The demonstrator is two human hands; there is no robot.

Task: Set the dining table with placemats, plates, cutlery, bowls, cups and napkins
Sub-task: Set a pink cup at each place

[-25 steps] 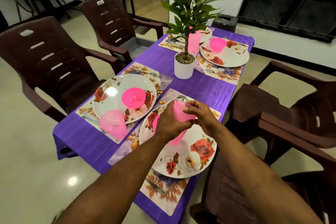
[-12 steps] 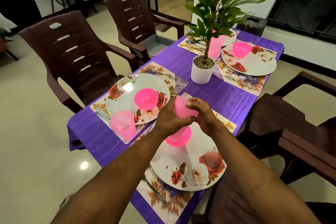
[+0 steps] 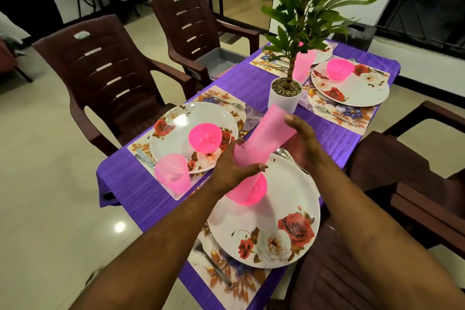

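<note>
Above the near plate (image 3: 276,221), both of my hands hold a long, tilted shape of pale pink cups (image 3: 269,131), which look like two nested together. My left hand (image 3: 234,168) grips the lower end. My right hand (image 3: 302,143) holds the upper end, with its thumb on the cup wall. Partly hidden under my left hand, a bright pink bowl (image 3: 251,191) sits on that plate. The plate lies on a floral placemat (image 3: 226,282), with a fork (image 3: 214,264) to its left.
The left setting has a plate (image 3: 176,121), a bowl (image 3: 205,137) and a cup (image 3: 172,175). The far setting has a plate (image 3: 357,93), a bowl (image 3: 339,69) and a cup (image 3: 303,65). A potted plant (image 3: 284,98) stands mid-table. Brown chairs (image 3: 108,78) surround the purple-clothed table (image 3: 130,184).
The pink cups were bunched between my hands. Now they are stretched out longer and tilted up to the right, and my right hand has moved away from my left.
</note>
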